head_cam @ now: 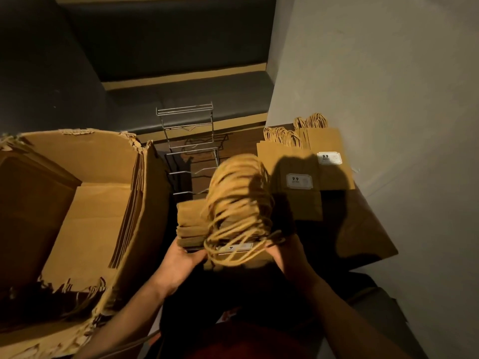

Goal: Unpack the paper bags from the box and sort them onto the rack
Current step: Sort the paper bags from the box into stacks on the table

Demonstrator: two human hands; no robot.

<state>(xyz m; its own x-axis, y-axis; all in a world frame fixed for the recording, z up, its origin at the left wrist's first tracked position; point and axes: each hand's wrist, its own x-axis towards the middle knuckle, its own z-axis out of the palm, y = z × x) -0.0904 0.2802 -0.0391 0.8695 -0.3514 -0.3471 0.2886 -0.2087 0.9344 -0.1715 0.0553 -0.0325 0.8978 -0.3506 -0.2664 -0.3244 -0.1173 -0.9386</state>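
A thick bundle of folded brown paper bags (193,221) with a tangle of twine handles on top is held in front of me, between both hands. My left hand (178,265) grips its near left corner from below. My right hand (287,251) grips the near right end. The open cardboard box (85,203) stands at the left with torn flaps and more flat bags along its right wall. A wire rack (190,151) stands just beyond the bundle, its tiers bare.
Two piles of brown bags (303,177) with white "9.9" labels lie at the right on a wooden table, partly on a large flat brown sheet (363,234). A dark bench seat runs behind the rack. A pale wall closes the right side.
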